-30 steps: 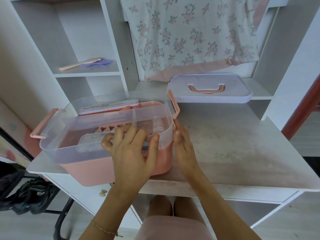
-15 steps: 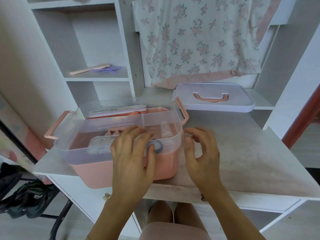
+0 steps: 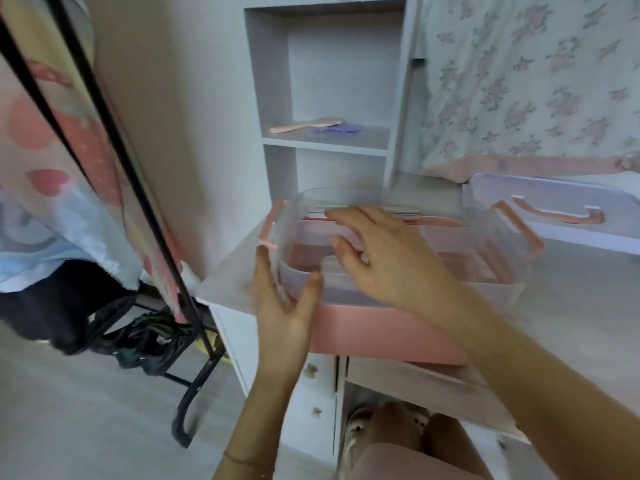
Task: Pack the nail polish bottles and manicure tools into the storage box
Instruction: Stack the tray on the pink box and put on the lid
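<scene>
The storage box (image 3: 381, 337) has a pink base and a clear tray (image 3: 491, 271) on top, with pink latches at both ends; it stands at the desk's front left corner. Nail files (image 3: 410, 216) lie blurred along the tray's far side. My left hand (image 3: 284, 303) cups the box's front left corner, fingers straight and thumb against the clear front wall. With its fingers spread, my right hand (image 3: 384, 261) hovers over the left half of the tray and holds nothing. The white lid (image 3: 554, 199) with a pink handle lies behind the box to the right.
A pink hairbrush (image 3: 304, 125) and a purple comb (image 3: 337, 128) lie on a shelf behind the box. A floral cloth (image 3: 519, 81) hangs at the back right. A black clothes rack (image 3: 145, 188) with hanging fabric stands left of the desk (image 3: 581, 306).
The view has swung to the left. My left hand slid from the tray's front to its left corner. My right hand rose from the box's right side to above the tray.
</scene>
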